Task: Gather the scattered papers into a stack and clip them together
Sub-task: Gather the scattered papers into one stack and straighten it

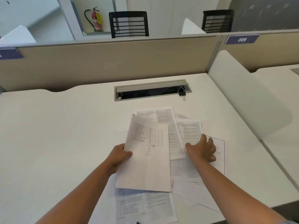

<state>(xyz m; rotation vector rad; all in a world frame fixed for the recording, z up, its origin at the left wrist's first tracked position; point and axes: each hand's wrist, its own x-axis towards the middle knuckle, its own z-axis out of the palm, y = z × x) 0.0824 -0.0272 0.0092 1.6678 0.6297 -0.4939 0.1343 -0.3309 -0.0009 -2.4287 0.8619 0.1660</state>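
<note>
Several printed white papers lie scattered and overlapping on the white desk (64, 135). My left hand (120, 156) grips the left edge of one sheet with a table printed on it (145, 159), lifted a little above the others. My right hand (201, 149) lies on the sheets to the right, fingers spread over a small page (191, 130) and a page with a black border (218, 159). More sheets show at the far side (155, 115) and near the front edge (145, 206). A black binder clip (182, 95) sits by the cable slot.
A grey cable slot (150, 92) with its lid raised is set into the desk behind the papers. A beige partition (105, 62) closes the far side, and a white divider (246, 97) stands on the right. Two black mesh chairs (129, 24) stand beyond.
</note>
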